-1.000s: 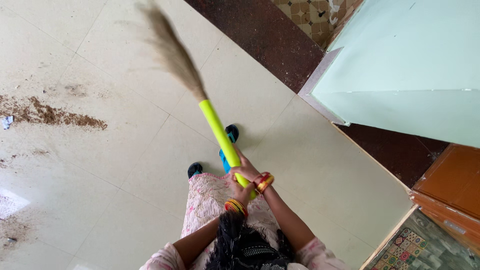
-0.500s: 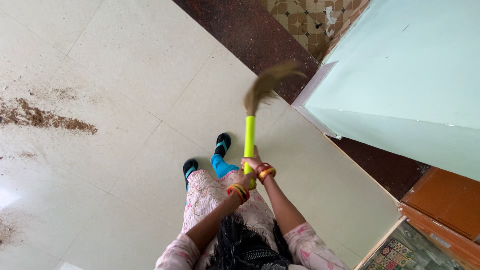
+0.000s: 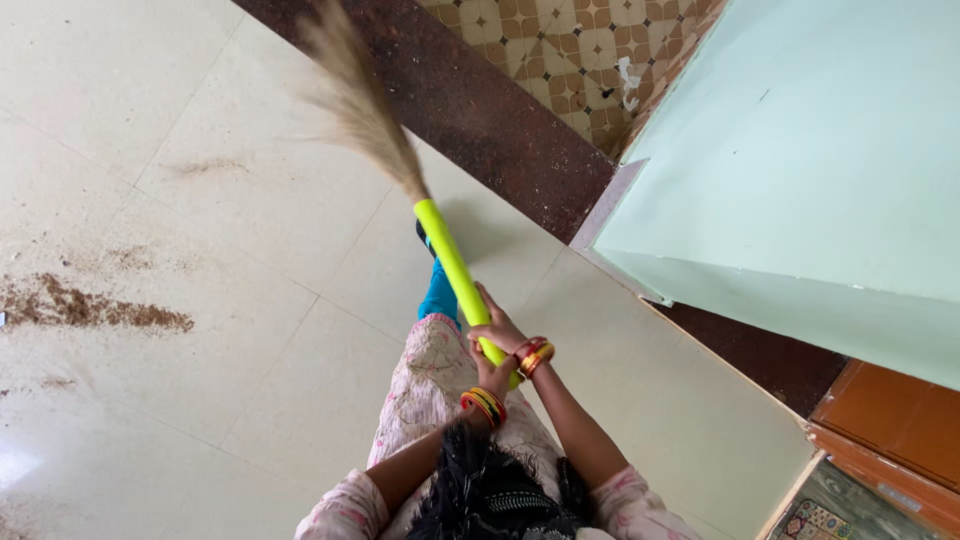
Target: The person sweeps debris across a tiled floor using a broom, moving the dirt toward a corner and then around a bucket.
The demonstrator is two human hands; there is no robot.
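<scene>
Both my hands grip the bright green handle [image 3: 448, 255] of a grass broom. My right hand [image 3: 499, 327] holds it higher up and my left hand [image 3: 489, 377] clasps the end just below. Bangles circle both wrists. The brown bristles [image 3: 355, 95] stretch up and to the left over the cream floor tiles, blurred by motion. A line of brown dirt [image 3: 95, 310] lies on the tiles at the left. My pink patterned dress and a blue trouser leg [image 3: 438, 295] show below the handle.
A pale green wall corner [image 3: 800, 170] juts in at the right, with a dark brown stone strip [image 3: 470, 100] along its base. Patterned tiles [image 3: 540, 45] lie beyond it. A brown wooden door edge [image 3: 890, 440] stands at the lower right.
The broom swung from pointing up toward the wall corner over to the upper left. I have stepped forward; the dark strip and wall sit closer.
</scene>
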